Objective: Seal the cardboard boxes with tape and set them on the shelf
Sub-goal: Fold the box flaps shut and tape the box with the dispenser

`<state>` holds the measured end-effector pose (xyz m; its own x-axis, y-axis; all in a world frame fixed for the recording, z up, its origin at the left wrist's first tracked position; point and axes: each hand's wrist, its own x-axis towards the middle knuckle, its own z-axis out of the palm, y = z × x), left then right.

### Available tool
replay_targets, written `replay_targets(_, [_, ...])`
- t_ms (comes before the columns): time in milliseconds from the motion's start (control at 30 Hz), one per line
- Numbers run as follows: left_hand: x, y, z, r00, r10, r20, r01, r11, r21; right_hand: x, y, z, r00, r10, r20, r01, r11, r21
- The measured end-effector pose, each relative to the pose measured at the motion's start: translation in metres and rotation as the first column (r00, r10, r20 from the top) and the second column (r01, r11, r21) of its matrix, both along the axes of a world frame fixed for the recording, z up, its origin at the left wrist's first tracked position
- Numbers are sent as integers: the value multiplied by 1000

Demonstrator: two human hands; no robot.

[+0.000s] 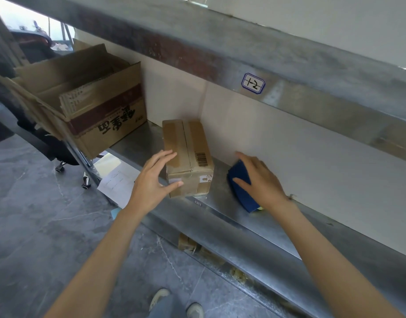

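Note:
A small taped cardboard box (188,154) with a barcode label stands on the metal shelf (222,203) against the white back wall. My left hand (151,180) is at the box's near left corner, fingers spread and fairly straight, the thumb touching its front face. My right hand (259,177) lies on a blue tape dispenser (241,191) resting on the shelf to the right of the box, fingers curved over its top. A bit of yellow shows under the dispenser's near end.
A large open carton (101,106) full of flattened cardboard stands at the shelf's left end. The upper shelf beam (220,53) with a label reading 12 hangs overhead. Papers (117,182) lie below left. A tape roll (186,243) sits on the lower level. Chair wheels (85,180) stand on the grey floor.

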<state>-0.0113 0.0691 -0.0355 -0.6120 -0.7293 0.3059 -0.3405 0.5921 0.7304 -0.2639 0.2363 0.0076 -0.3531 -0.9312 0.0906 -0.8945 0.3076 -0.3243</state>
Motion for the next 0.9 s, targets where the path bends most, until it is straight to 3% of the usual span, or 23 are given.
replay_targets(133, [3,0,2,1000,-6,-19,6,1000,6,23,-28,11,967,248,61,-235,957,-170])
replay_targets(267, [3,-3,4,998,-64,-10,64,998,20,37,-55,0,936,314,157,-290,943,-161])
replay_targets(533, [2,-9,0,997,-67,-46,67,998,-4,38,-64,-20,920,307,243,-219,917,-333])
replay_targets(900, [-15,5,-10,975,62,-212,-72,997,-36,53,-72,-27,964,218,150,-145,908,-393])
